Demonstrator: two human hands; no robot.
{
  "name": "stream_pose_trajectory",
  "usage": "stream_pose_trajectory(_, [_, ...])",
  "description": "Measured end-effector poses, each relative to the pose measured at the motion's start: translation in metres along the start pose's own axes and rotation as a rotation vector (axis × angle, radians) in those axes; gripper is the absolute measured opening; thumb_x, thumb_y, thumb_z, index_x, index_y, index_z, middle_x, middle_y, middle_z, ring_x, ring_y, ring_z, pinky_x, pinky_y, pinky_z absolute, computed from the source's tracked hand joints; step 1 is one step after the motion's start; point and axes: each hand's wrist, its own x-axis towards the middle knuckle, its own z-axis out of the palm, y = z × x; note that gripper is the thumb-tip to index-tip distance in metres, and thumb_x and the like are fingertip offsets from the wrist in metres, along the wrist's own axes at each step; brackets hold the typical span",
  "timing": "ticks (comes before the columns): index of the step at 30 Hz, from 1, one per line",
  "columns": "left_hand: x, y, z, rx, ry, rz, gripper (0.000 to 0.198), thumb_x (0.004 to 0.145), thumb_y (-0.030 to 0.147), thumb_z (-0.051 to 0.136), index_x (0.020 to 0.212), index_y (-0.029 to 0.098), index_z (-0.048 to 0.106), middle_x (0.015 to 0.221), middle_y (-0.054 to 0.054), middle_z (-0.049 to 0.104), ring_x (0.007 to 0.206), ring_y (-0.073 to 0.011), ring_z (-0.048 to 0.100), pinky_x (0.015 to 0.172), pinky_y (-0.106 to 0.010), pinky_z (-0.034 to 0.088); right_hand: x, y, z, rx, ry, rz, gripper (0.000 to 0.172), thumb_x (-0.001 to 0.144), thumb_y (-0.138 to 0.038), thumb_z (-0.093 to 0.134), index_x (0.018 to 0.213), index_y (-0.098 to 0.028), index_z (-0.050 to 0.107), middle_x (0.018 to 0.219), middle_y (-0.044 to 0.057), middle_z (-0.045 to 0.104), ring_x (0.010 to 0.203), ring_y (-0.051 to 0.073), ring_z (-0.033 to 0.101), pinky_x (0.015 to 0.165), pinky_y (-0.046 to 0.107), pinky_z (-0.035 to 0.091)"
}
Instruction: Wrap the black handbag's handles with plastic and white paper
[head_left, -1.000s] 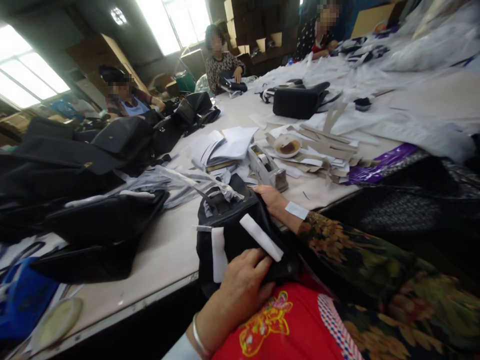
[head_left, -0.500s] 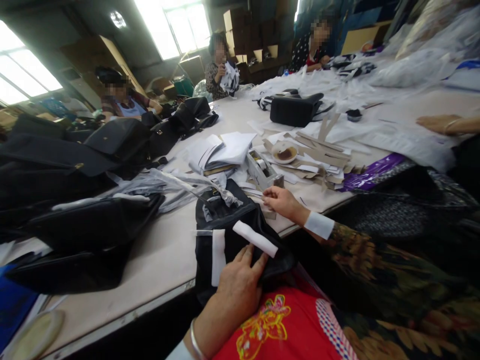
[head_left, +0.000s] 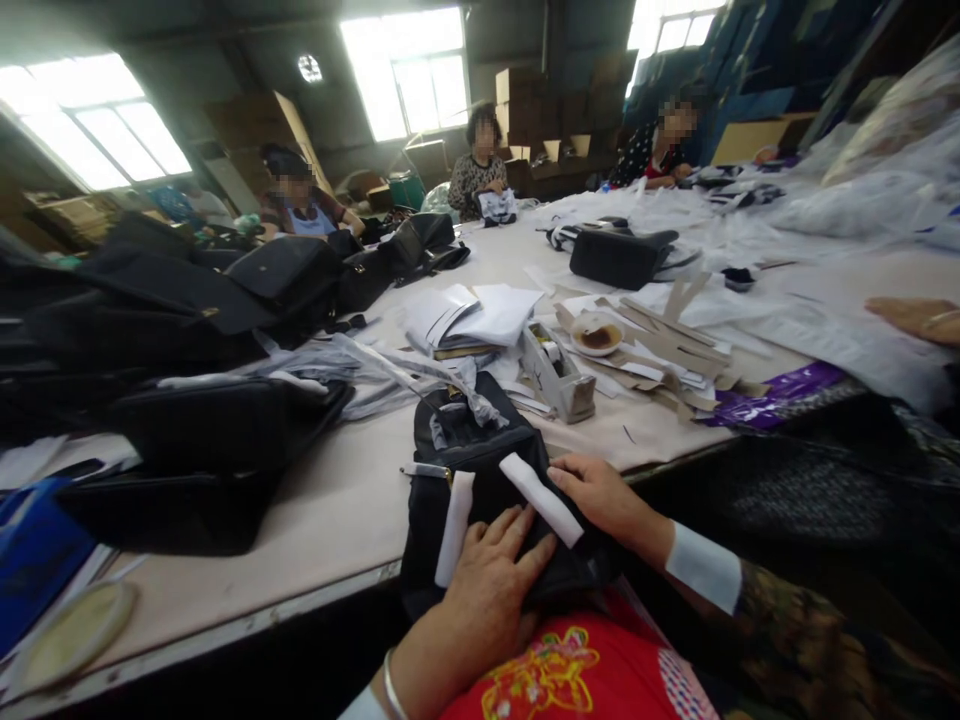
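A black handbag (head_left: 480,455) lies at the near table edge, partly over my lap, with two white paper-wrapped strips (head_left: 541,498) across its front. My left hand (head_left: 491,575) rests flat on the bag's lower front, fingers spread, touching the strips. My right hand (head_left: 604,495) lies on the bag's right side, fingertips on the end of the right strip; fingers are loosely curled and hold nothing that I can see. Crumpled white paper (head_left: 472,395) sticks out of the bag's top.
A tape dispenser (head_left: 556,372) stands just beyond the bag, near a small dish (head_left: 596,335) and cardboard strips (head_left: 675,345). Black bags (head_left: 217,430) pile up at left. Stacked white sheets (head_left: 472,315) lie mid-table. Three people sit at the far side; another person's hand (head_left: 911,318) rests at right.
My right hand drew back from near the tape dispenser to the bag's right side by the white strip. My left hand stayed flat on the bag. The view lifted a little.
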Motion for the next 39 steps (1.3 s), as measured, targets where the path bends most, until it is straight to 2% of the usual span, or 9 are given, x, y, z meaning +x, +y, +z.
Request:
stream_pose_trajectory(3, [-0.006, -0.004, 0.007, -0.019, 0.021, -0.011, 0.079, 0.078, 0.031, 0.070, 0.152, 0.031, 0.041, 0.164, -0.014, 0.031, 0.148, -0.0398, 0.032, 0.111, -0.064, 0.035, 0.000, 0.004, 0.007, 0.100, 0.014, 0.081, 0.036, 0.083, -0.047, 0.054, 0.089, -0.016, 0.070, 0.085, 0.007, 0.075, 0.080, 0.024, 0.069, 0.071, 0.035, 0.055])
stream_pose_trajectory(8, [-0.012, -0.007, 0.010, -0.048, 0.074, 0.064, 0.074, 0.080, 0.035, 0.071, 0.149, 0.027, 0.043, 0.163, -0.015, 0.033, 0.148, -0.0370, 0.033, 0.115, -0.059, 0.033, 0.001, 0.013, 0.012, 0.148, -0.005, 0.137, 0.038, 0.072, -0.043, 0.068, 0.099, -0.018, 0.066, 0.088, 0.007, 0.076, 0.085, 0.026, 0.072, 0.074, 0.035, 0.057])
stream_pose_trajectory(12, [-0.013, -0.005, 0.008, -0.050, 0.109, 0.109, 0.066, 0.085, 0.039, 0.067, 0.145, 0.022, 0.047, 0.159, -0.018, 0.038, 0.146, -0.0358, 0.036, 0.115, -0.057, 0.034, 0.008, 0.013, 0.009, -0.064, 0.021, 0.137, 0.027, 0.069, -0.037, 0.069, 0.089, -0.019, 0.066, 0.079, 0.006, 0.075, 0.076, 0.024, 0.071, 0.068, 0.034, 0.056])
stream_pose_trajectory(17, [-0.017, -0.003, 0.005, -0.041, 0.136, 0.141, 0.061, 0.088, 0.038, 0.064, 0.145, 0.021, 0.045, 0.158, -0.016, 0.041, 0.144, -0.0355, 0.039, 0.114, -0.060, 0.036, 0.012, 0.007, 0.005, -0.345, 0.015, 0.075, 0.024, 0.068, -0.036, 0.072, 0.084, -0.018, 0.069, 0.076, 0.006, 0.075, 0.075, 0.025, 0.070, 0.067, 0.034, 0.052])
stream_pose_trajectory(22, [-0.021, -0.002, 0.003, -0.048, 0.163, 0.150, 0.061, 0.088, 0.037, 0.067, 0.143, 0.021, 0.047, 0.157, -0.016, 0.042, 0.144, -0.0345, 0.039, 0.116, -0.059, 0.036, 0.012, 0.004, 0.003, -0.497, 0.055, -0.031, 0.015, 0.069, -0.033, 0.069, 0.076, -0.020, 0.070, 0.072, 0.005, 0.074, 0.070, 0.024, 0.067, 0.063, 0.032, 0.047])
stream_pose_trajectory(27, [-0.018, -0.001, 0.002, -0.065, 0.170, 0.139, 0.069, 0.084, 0.039, 0.072, 0.146, 0.024, 0.044, 0.155, -0.017, 0.043, 0.146, -0.0356, 0.037, 0.115, -0.064, 0.034, 0.012, -0.002, 0.012, -0.555, 0.013, -0.017, 0.013, 0.069, -0.032, 0.068, 0.071, -0.019, 0.070, 0.067, 0.004, 0.072, 0.066, 0.022, 0.065, 0.059, 0.030, 0.043])
stream_pose_trajectory(33, [-0.022, 0.004, 0.001, -0.091, 0.215, 0.081, 0.085, 0.077, 0.033, 0.079, 0.152, 0.030, 0.038, 0.161, -0.019, 0.033, 0.148, -0.0375, 0.033, 0.116, -0.066, 0.031, 0.002, -0.009, 0.026, -0.491, 0.029, -0.068, 0.018, 0.076, -0.036, 0.058, 0.070, -0.020, 0.063, 0.067, 0.003, 0.069, 0.064, 0.019, 0.062, 0.058, 0.029, 0.042])
stream_pose_trajectory(36, [-0.028, 0.002, 0.005, -0.106, 0.257, 0.054, 0.087, 0.077, 0.028, 0.078, 0.153, 0.034, 0.037, 0.164, -0.017, 0.026, 0.151, -0.0387, 0.026, 0.118, -0.063, 0.031, -0.001, -0.008, 0.017, -0.370, 0.079, -0.077, 0.012, 0.070, -0.032, 0.058, 0.069, -0.021, 0.058, 0.060, 0.000, 0.063, 0.058, 0.017, 0.057, 0.055, 0.028, 0.041])
stream_pose_trajectory(39, [-0.030, -0.004, 0.015, -0.125, 0.244, 0.036, 0.074, 0.080, 0.021, 0.073, 0.148, 0.029, 0.047, 0.163, -0.020, 0.029, 0.150, -0.0407, 0.028, 0.117, -0.063, 0.034, 0.002, 0.000, 0.003, -0.135, 0.056, 0.064, 0.012, 0.066, -0.033, 0.059, 0.069, -0.021, 0.055, 0.055, -0.002, 0.057, 0.051, 0.015, 0.053, 0.050, 0.027, 0.039])
